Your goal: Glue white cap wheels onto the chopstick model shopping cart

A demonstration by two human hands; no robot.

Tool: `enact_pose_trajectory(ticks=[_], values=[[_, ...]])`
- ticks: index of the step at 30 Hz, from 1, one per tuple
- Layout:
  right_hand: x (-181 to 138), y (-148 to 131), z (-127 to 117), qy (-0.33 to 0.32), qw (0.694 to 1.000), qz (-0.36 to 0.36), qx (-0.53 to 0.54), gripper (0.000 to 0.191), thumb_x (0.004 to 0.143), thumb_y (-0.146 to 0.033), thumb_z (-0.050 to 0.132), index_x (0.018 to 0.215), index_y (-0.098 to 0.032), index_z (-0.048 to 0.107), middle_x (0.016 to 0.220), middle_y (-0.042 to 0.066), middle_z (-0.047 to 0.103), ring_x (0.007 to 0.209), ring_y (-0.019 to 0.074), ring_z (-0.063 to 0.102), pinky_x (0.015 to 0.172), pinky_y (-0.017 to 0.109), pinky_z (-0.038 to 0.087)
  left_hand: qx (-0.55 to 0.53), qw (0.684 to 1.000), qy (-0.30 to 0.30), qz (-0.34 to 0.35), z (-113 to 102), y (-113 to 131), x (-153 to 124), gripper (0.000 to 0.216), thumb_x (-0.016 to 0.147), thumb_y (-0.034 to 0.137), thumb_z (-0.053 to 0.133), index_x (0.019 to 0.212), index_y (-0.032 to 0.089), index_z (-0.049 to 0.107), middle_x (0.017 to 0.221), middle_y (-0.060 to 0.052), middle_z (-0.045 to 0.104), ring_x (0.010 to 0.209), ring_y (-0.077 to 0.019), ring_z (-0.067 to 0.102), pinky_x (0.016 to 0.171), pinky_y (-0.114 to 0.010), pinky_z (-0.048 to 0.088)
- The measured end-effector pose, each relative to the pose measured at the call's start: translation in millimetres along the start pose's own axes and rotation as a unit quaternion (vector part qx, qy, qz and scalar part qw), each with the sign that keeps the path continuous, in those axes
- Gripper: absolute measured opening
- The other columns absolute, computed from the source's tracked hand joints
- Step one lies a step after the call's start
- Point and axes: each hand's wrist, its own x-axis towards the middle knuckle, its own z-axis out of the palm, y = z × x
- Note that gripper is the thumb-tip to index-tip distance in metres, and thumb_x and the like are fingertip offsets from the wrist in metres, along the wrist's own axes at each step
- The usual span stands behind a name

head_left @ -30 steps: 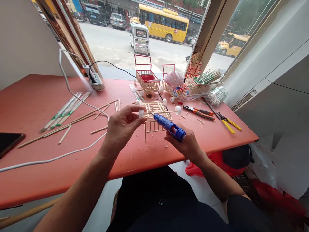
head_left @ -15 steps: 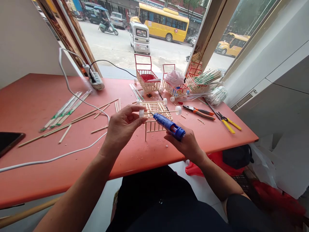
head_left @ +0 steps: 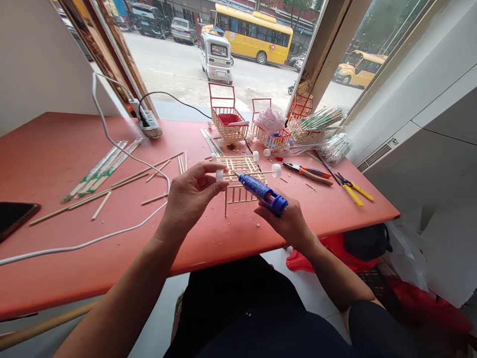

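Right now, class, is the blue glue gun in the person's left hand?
No, the right hand grips the blue glue gun, while the left hand holds a white wheel between thumb and fingers.

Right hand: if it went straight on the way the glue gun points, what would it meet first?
Probably the wooden stick beside the white wheel, led by the glue gun; the left hand looks just beyond. Depth is unclear; the tip may already touch.
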Motion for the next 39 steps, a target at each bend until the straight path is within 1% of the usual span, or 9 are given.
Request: enact_pose_trajectory(ticks=[6,13,17,22,28,34,39], values=[[0.6,0.1,1.1,-0.003,1.000,0.007,0.002,0.037,0.100,-0.057,0.080,0.091,-0.023,0.067,0.082,0.001,0.070,0.072,0.0170,0.061,0.071,0.029,0.051,0.008,1.000,-0.001,0.001,-0.5,0.0,-1.3,0.041,0.076,0.043,0.096,0.111,0.023,0.088,0.085,-0.002,0.080,0.074,-0.0164,0.071,0.069,-0.027,0.056],[1.4,-1.9,0.3,0.001,1.000,0.023,0.016,0.033,0.097,-0.052,0.081,0.091,-0.024,0.066,0.082,0.000,0.069,0.072,0.0164,0.060,0.071,0.029,0.051,-0.004,1.000,-0.003,-0.008,-0.3,0.3,-1.1,0.041,0.076,0.042,0.097,0.111,0.023,0.089,0.085,-0.003,0.081,0.075,-0.0166,0.073,0.072,-0.027,0.059],[2.0,-3.0,0.7,0.003,0.999,0.039,0.021,0.034,0.095,-0.054,0.081,0.090,-0.024,0.065,0.081,0.000,0.069,0.071,0.0164,0.059,0.071,0.029,0.051,-0.010,1.000,-0.001,-0.010,-0.8,-0.2,-1.2,0.041,0.075,0.041,0.097,0.111,0.022,0.089,0.085,-0.003,0.081,0.073,-0.0152,0.071,0.067,-0.025,0.056],[2.2,-4.1,0.3,-0.004,0.999,0.049,0.013,0.037,0.094,-0.056,0.081,0.089,-0.024,0.064,0.080,0.000,0.068,0.070,0.0161,0.057,0.072,0.030,0.052,-0.011,1.000,-0.002,-0.007,-0.2,1.6,-2.6,0.040,0.075,0.040,0.097,0.110,0.022,0.089,0.085,-0.003,0.082,0.075,-0.0165,0.074,0.069,-0.026,0.058],[-0.3,-4.6,0.3,0.005,0.998,0.061,0.015,0.039,0.094,-0.057,0.082,0.087,-0.024,0.064,0.077,-0.002,0.065,0.068,0.0153,0.053,0.070,0.030,0.051,-0.001,1.000,-0.002,-0.010,-0.2,0.8,-3.4,0.043,0.075,0.042,0.095,0.113,0.021,0.088,0.080,-0.002,0.079,0.072,-0.0168,0.073,0.066,-0.027,0.057],[-1.3,-1.5,0.2,0.015,0.998,0.052,0.013,0.039,0.095,-0.059,0.084,0.091,-0.023,0.069,0.078,0.001,0.067,0.069,0.0181,0.056,0.072,0.034,0.056,-0.022,1.000,-0.002,-0.009,0.2,-1.5,-1.8,0.043,0.074,0.039,0.096,0.112,0.022,0.088,0.086,-0.003,0.081,0.074,-0.0163,0.074,0.067,-0.026,0.056],[-1.6,-1.8,-0.7,0.015,0.999,0.051,0.010,0.041,0.096,-0.061,0.084,0.093,-0.023,0.072,0.079,0.001,0.069,0.069,0.0183,0.057,0.072,0.034,0.058,-0.019,1.000,0.007,0.003,0.3,-1.5,-0.6,0.042,0.074,0.039,0.096,0.112,0.023,0.089,0.092,-0.003,0.081,0.075,-0.0152,0.071,0.065,-0.026,0.053]])
